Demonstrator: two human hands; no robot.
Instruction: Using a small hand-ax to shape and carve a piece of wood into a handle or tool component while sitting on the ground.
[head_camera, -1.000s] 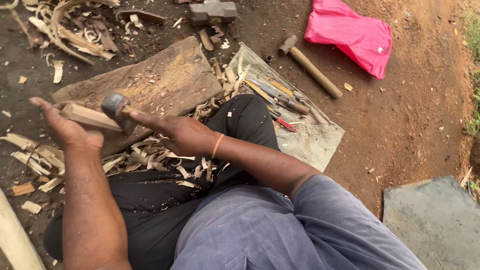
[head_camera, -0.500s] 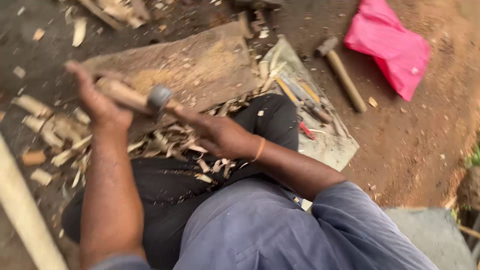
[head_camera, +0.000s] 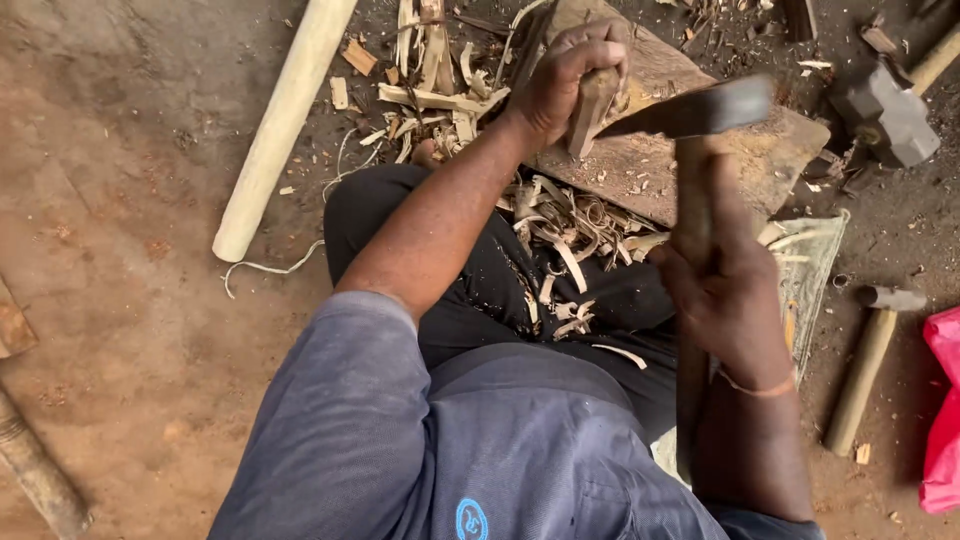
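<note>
- Small wooden piece (head_camera: 590, 105) stood upright on a flat wooden block (head_camera: 700, 170), clenched in left hand (head_camera: 570, 75).
- Right hand (head_camera: 725, 290) wrapped tight round adze handle (head_camera: 692, 210), blade (head_camera: 690, 110) beside the piece.
- Shavings (head_camera: 570, 235) strewn over lap; pale pole (head_camera: 285, 120) on the ground.

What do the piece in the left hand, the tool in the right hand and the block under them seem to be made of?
The small piece in the left hand looks like pale raw wood, freshly cut. The tool in the right hand seems to have a dark, dull metal head on a brown wooden handle. The block looks like rough, weathered wood, scarred by cuts.
</note>
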